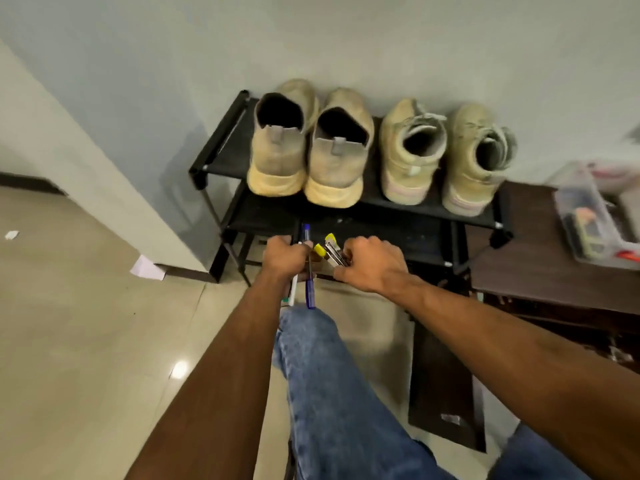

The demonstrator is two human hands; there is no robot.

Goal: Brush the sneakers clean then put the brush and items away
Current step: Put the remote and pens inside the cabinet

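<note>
We see a dim indoor scene with a greenish, muted cast. A small bright glare spot (180, 369) sits on the glossy floor (86, 341) at lower left (an overhead lamp, reflected). The shoe rack (221, 133) throws a soft shadow on the wall (346, 36) to its left. Straight lines bow toward the frame's edges. At the right edge the plastic box (595, 216) smears with motion blur, and the arms look soft.
</note>
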